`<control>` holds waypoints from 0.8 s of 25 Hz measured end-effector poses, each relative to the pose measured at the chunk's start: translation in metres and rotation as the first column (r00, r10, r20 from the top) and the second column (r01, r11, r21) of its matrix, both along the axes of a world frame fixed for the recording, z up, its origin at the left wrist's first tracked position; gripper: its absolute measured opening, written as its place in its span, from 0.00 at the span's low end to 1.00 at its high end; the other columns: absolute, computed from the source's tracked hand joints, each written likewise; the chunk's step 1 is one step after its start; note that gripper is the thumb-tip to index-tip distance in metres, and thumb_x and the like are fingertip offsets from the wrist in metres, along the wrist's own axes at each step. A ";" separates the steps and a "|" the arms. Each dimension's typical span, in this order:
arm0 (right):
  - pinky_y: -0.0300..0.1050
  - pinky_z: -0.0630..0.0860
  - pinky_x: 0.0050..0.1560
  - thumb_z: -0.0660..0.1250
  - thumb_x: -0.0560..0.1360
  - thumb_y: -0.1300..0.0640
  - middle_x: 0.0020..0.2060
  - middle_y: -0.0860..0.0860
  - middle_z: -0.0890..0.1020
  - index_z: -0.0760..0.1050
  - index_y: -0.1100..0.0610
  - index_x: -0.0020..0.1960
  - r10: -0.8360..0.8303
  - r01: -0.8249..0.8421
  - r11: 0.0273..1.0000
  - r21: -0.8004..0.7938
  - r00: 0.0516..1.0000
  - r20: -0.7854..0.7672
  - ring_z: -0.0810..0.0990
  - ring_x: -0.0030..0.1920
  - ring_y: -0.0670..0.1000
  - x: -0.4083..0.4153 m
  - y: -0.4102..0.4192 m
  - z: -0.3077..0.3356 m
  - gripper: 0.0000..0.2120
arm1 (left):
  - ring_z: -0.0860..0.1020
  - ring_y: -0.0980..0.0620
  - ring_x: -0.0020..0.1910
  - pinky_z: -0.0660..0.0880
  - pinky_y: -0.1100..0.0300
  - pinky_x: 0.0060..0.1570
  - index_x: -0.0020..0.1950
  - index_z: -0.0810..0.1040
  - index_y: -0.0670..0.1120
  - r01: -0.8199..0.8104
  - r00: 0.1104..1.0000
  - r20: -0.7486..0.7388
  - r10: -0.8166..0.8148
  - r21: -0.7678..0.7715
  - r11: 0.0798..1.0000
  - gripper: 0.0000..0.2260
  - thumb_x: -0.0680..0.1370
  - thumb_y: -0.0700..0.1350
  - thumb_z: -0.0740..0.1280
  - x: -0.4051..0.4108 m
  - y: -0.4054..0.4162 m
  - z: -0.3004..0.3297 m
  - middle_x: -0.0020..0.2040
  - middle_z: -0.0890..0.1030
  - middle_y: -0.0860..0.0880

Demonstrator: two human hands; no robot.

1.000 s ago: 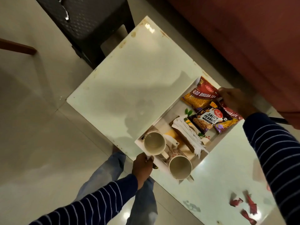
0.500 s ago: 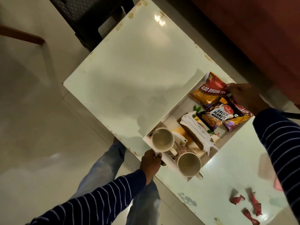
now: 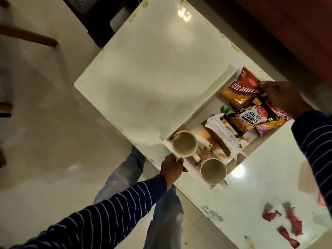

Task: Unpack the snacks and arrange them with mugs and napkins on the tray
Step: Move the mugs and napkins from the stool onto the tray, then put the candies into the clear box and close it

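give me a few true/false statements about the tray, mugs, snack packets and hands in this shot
1. Both mugs on the tray are empty. True.
2. The left hand grips the tray's near edge beside a mug. True.
3. The salted peanuts packet lies on the floor. False: it lies on the tray among the other packets.
4. The right hand holds a mug by its handle. False: it is at the tray's far end, touching the aloo bhujia sev packet.
5. The napkins sit between the mugs and the snack packets. True.
6. The red wrappers lie inside the tray. False: they lie on the table.

Dim warm light, overhead glare on the glossy table (image 3: 161, 69), wide-angle edge warping
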State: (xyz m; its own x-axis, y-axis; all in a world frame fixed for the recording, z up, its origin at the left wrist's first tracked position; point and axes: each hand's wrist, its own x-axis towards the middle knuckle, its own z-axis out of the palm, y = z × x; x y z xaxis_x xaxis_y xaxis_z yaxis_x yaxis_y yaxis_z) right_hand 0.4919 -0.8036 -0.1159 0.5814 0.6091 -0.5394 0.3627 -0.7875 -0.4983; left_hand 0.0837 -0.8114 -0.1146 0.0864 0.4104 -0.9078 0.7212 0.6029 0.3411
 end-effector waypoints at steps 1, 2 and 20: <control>0.58 0.78 0.58 0.58 0.79 0.35 0.45 0.53 0.85 0.82 0.52 0.55 0.012 -0.012 1.000 -0.003 1.000 -0.012 0.82 0.50 0.57 -0.001 0.000 0.001 0.25 | 0.82 0.49 0.50 0.80 0.53 0.54 0.51 0.78 0.45 -0.007 1.000 0.002 0.007 0.004 1.000 0.05 0.81 0.44 0.63 0.000 -0.001 -0.001 0.49 0.84 0.45; 0.58 0.77 0.59 0.57 0.79 0.34 0.51 0.56 0.85 0.82 0.52 0.53 0.023 -0.023 1.000 -0.015 0.999 -0.025 0.81 0.52 0.58 -0.002 -0.001 0.004 0.25 | 0.83 0.51 0.48 0.81 0.56 0.51 0.50 0.78 0.46 -0.014 1.000 0.010 0.014 0.006 1.000 0.05 0.80 0.44 0.62 0.000 -0.001 0.000 0.47 0.84 0.46; 0.65 0.59 0.74 0.60 0.82 0.46 0.77 0.58 0.65 0.62 0.55 0.77 -0.409 0.420 0.908 0.007 0.881 0.238 0.63 0.76 0.62 -0.137 -0.341 0.087 0.27 | 0.78 0.50 0.41 0.70 0.66 0.36 0.57 0.71 0.47 0.049 0.997 -0.082 -0.016 0.424 0.904 0.14 0.77 0.51 0.70 -0.040 -0.066 0.030 0.42 0.78 0.52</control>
